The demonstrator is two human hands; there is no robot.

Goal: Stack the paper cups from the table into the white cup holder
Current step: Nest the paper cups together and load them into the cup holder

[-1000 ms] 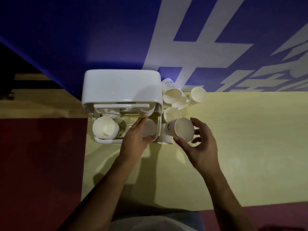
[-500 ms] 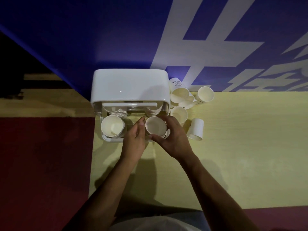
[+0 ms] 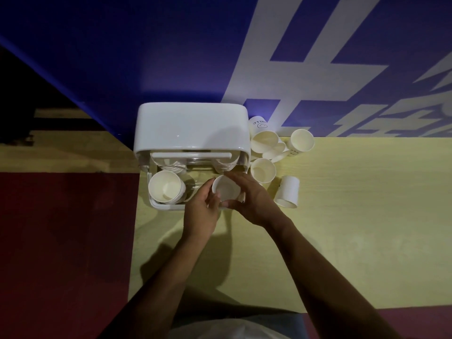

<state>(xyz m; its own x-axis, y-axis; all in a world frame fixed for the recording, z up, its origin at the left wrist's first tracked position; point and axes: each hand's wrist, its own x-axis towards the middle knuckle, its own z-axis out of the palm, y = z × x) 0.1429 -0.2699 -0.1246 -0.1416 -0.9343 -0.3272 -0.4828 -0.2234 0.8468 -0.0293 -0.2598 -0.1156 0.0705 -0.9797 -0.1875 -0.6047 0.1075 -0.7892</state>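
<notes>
The white cup holder point(image 3: 190, 128) stands at the table's back left corner, its open front facing me. A stack of paper cups point(image 3: 166, 189) fills its left slot. At the right slot, both hands close around one paper cup point(image 3: 226, 188), mouth up. My right hand point(image 3: 252, 196) wraps it from the right and front; my left hand point(image 3: 203, 209) touches its left rim. Loose cups lie right of the holder: one upright point(image 3: 263, 170), one upside down point(image 3: 288, 194), and a heap point(image 3: 266, 143) by the wall.
The pale yellow table point(image 3: 367, 216) ends just left of the holder, with dark red floor point(image 3: 61, 241) beyond. A blue wall with white lettering point(image 3: 293, 69) rises right behind the holder and cups.
My right hand carried the cup left from beside the holder to the right slot, and both hands now close on it there. An upside-down cup is uncovered on the table.
</notes>
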